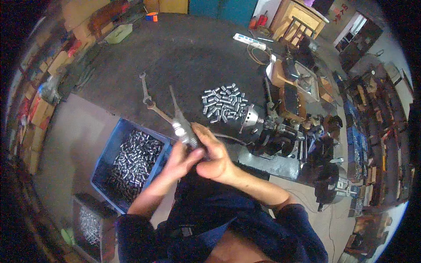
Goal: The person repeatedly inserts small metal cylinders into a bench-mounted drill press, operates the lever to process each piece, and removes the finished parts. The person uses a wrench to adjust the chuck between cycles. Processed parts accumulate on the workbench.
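Both my hands are closed round a grey metal tool [186,133], held above the front edge of the dark table. A long thin blade points away from its body, and a shiny round part shows near my fingers. My left hand [180,158] grips its near end from the left. From the right, my right hand [214,155] wraps round the same body. Just beyond lie two wrenches, a silver wrench [145,90] and a brownish wrench [161,113], their ends meeting. To the right is a pile of short shiny metal cylinders [222,103].
A blue crate [101,161] of metal cylinders stands left of me, with a dark bin [107,239] of small parts nearer. At right sits a machine with a silver cone-shaped chuck [251,116]. A white power strip [249,40] lies at the table's far side.
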`<control>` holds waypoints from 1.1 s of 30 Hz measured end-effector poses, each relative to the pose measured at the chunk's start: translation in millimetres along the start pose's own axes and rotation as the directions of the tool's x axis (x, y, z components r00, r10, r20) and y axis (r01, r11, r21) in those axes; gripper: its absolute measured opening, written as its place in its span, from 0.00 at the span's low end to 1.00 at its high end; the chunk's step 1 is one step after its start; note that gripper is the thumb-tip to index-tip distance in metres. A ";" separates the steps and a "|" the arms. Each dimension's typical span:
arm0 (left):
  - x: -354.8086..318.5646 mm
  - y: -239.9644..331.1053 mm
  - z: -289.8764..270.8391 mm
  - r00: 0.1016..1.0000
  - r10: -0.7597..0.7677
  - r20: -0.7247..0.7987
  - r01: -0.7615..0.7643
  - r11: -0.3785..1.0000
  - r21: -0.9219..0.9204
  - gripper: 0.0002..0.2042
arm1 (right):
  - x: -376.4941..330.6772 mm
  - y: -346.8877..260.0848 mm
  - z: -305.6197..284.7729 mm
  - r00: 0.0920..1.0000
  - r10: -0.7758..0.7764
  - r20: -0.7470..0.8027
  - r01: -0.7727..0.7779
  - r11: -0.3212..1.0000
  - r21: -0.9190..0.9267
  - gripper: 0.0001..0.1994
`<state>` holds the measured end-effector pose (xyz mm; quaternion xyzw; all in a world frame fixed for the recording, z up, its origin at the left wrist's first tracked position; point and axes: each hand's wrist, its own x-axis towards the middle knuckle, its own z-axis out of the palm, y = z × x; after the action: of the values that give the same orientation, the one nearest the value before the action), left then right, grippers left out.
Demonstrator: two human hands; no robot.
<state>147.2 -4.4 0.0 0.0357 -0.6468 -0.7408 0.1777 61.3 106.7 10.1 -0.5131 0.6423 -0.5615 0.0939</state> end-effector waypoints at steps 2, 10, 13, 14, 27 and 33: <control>25.0 -17.5 21.5 0.991 0.094 -0.092 -0.115 0.961 -0.250 0.26 | -2.3 4.8 12.1 0.985 0.115 -0.130 -0.077 0.961 0.267 0.38; 40.1 22.2 -47.6 0.999 0.032 -0.028 -0.028 0.991 0.133 0.07 | -139.3 16.9 -110.7 0.800 0.588 -0.117 -0.526 0.782 0.335 0.26; 21.2 23.0 -61.4 0.970 -0.166 0.180 0.080 0.910 0.407 0.09 | -195.7 14.3 -156.4 0.567 0.731 -0.379 -0.655 0.679 0.332 0.20; 18.8 26.1 -54.1 0.972 -0.146 0.186 0.041 0.880 0.474 0.11 | -210.3 20.2 -173.7 0.471 0.777 -0.418 -0.733 0.608 0.305 0.18; 40.3 3.0 -42.9 0.876 -0.069 0.478 -0.277 0.738 0.615 0.15 | -187.9 101.4 -204.6 0.098 0.721 -0.686 -0.161 0.692 0.704 0.21; 39.3 1.1 -45.7 0.875 -0.175 0.451 -0.176 0.753 0.634 0.15 | -159.0 81.5 -194.4 0.068 0.714 -0.697 -0.237 0.690 0.684 0.21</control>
<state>123.7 -59.8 0.7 -0.0905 -0.8882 -0.4502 -0.0135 -46.8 336.9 -60.7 0.2088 0.5678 -0.7960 -0.0213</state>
